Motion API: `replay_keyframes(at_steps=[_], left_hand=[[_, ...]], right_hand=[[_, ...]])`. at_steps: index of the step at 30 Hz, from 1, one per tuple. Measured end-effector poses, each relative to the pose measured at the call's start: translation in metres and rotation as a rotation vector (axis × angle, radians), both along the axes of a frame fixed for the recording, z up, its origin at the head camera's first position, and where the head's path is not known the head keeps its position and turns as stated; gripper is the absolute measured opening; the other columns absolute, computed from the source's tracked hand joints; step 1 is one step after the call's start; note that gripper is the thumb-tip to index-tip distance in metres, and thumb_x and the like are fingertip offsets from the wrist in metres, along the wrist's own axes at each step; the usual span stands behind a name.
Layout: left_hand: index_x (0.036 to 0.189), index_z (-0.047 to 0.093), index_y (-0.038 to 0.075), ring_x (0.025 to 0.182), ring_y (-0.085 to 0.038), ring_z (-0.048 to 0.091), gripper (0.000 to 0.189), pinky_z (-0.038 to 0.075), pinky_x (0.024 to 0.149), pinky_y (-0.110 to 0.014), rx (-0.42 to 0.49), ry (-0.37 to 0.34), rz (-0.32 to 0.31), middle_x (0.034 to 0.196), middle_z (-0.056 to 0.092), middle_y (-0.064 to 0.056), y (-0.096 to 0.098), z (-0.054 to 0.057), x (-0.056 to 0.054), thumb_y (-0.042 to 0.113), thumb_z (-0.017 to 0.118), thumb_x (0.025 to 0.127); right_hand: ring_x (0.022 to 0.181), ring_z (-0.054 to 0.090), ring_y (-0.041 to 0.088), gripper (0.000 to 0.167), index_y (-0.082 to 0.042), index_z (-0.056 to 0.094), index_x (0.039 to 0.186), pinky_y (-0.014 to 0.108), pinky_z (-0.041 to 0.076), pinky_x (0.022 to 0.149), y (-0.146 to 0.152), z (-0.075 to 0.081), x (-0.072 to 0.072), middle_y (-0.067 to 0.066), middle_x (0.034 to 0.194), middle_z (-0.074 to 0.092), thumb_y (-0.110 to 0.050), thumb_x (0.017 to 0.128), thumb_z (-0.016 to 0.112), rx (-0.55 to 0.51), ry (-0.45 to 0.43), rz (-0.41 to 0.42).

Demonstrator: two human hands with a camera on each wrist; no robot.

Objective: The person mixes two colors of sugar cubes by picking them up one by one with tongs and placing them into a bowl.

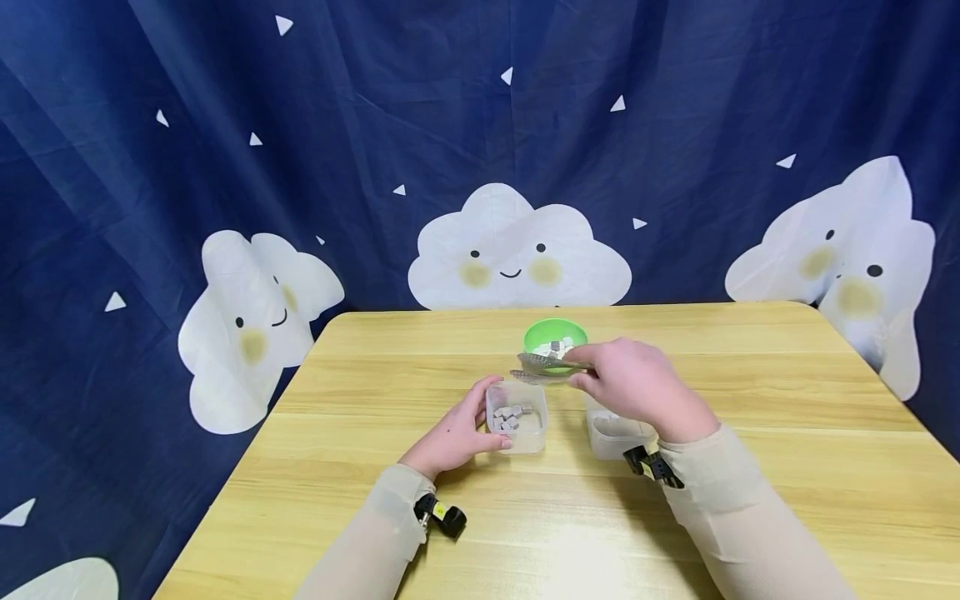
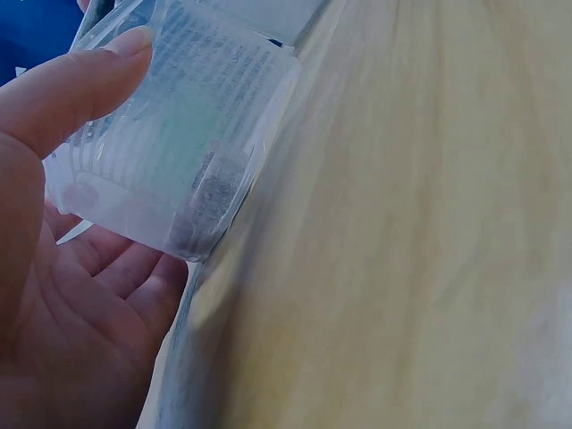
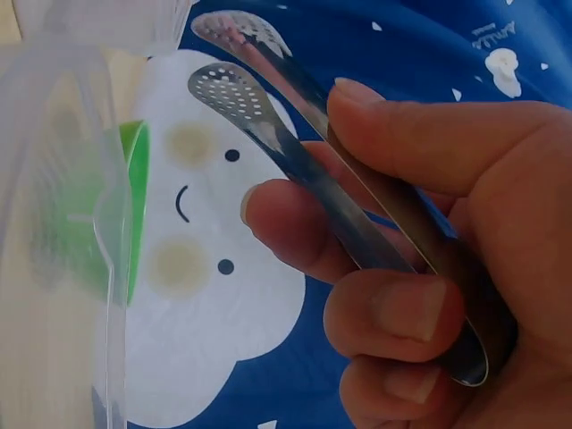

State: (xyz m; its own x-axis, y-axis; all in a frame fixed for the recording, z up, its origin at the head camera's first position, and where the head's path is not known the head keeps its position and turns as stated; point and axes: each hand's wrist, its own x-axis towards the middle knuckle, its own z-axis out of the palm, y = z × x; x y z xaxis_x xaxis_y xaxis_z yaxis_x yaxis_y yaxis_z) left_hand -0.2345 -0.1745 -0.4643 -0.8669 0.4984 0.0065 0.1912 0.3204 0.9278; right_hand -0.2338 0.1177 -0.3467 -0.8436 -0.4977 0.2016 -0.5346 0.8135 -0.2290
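Note:
My left hand (image 1: 459,435) grips a clear plastic box (image 1: 529,443), thumb on the near side and fingers around the far side. Several small whitish cubes (image 1: 510,419) lie in the left part of that box. In my right hand (image 1: 636,382) is a pair of metal tongs (image 3: 231,93), held between thumb and fingers. Their perforated tips stand apart with nothing between them, pointing left above the back of the box and in front of the green bowl (image 1: 537,332). More pale cubes (image 1: 558,345) sit in the bowl, partly hidden by the tongs and right hand.
A second clear box (image 1: 609,447) stands on the right, under my right hand and wrist, which partly cover it. All stand on a wooden table (image 1: 360,400). Behind its far edge hangs a blue curtain (image 1: 450,108) with clouds.

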Motion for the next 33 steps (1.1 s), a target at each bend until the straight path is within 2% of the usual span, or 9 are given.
replay_keyframes(at_steps=[9, 14, 19, 22, 27, 33], left_hand=[[0.162, 0.017, 0.018, 0.139, -0.014, 0.045, 0.104, 0.036, 0.113, -0.030, 0.022, -0.008, -0.004, 0.158, 0.040, -0.003, 0.000, 0.000, 0.000, 0.014, 0.084, 0.082], [0.162, 0.017, 0.017, 0.141, -0.013, 0.041, 0.106, 0.032, 0.115, -0.030, 0.006, -0.001, -0.004, 0.159, 0.039, -0.003, 0.002, 0.001, 0.000, 0.017, 0.085, 0.081], [0.162, 0.017, 0.019, 0.143, -0.013, 0.038, 0.104, 0.029, 0.117, -0.032, 0.003, -0.002, -0.001, 0.160, 0.037, -0.004, 0.001, 0.000, 0.000, 0.017, 0.085, 0.082], [0.162, 0.018, 0.020, 0.143, -0.013, 0.038, 0.103, 0.029, 0.117, -0.032, -0.001, -0.002, 0.000, 0.160, 0.037, -0.004, 0.000, 0.000, 0.000, 0.017, 0.084, 0.083], [0.162, 0.018, 0.019, 0.142, -0.013, 0.039, 0.103, 0.032, 0.116, -0.031, -0.003, -0.003, -0.004, 0.160, 0.036, -0.003, 0.000, 0.000, 0.000, 0.017, 0.084, 0.083], [0.162, 0.018, 0.019, 0.143, -0.013, 0.038, 0.102, 0.031, 0.116, -0.030, 0.003, -0.011, -0.013, 0.161, 0.035, -0.002, 0.001, 0.001, 0.000, 0.017, 0.084, 0.084]], right_hand=[[0.094, 0.070, 0.028, 0.029, -0.024, 0.075, 0.121, 0.050, 0.056, 0.070, -0.007, 0.001, 0.006, -0.001, 0.105, 0.075, -0.031, 0.093, 0.073, 0.037, -0.032, 0.086], [0.088, 0.068, 0.022, 0.026, -0.026, 0.075, 0.118, 0.046, 0.054, 0.065, -0.009, -0.001, 0.008, -0.004, 0.100, 0.074, -0.031, 0.093, 0.074, 0.090, -0.068, 0.108], [0.082, 0.067, 0.019, 0.023, -0.026, 0.076, 0.113, 0.043, 0.054, 0.063, -0.016, -0.010, 0.009, -0.005, 0.099, 0.074, -0.029, 0.090, 0.077, 0.100, -0.014, 0.128], [0.077, 0.066, 0.018, 0.023, -0.027, 0.076, 0.112, 0.041, 0.053, 0.059, -0.023, -0.015, 0.010, -0.005, 0.098, 0.074, -0.029, 0.089, 0.079, 0.112, 0.010, 0.120], [0.070, 0.062, 0.015, 0.021, -0.028, 0.076, 0.108, 0.039, 0.049, 0.053, -0.034, -0.020, 0.012, -0.006, 0.093, 0.073, -0.031, 0.088, 0.079, 0.148, -0.006, 0.075], [0.060, 0.052, 0.013, 0.009, -0.027, 0.075, 0.097, 0.037, 0.044, 0.049, -0.044, -0.020, 0.016, -0.008, 0.080, 0.067, -0.029, 0.088, 0.078, 0.174, -0.011, 0.051]])
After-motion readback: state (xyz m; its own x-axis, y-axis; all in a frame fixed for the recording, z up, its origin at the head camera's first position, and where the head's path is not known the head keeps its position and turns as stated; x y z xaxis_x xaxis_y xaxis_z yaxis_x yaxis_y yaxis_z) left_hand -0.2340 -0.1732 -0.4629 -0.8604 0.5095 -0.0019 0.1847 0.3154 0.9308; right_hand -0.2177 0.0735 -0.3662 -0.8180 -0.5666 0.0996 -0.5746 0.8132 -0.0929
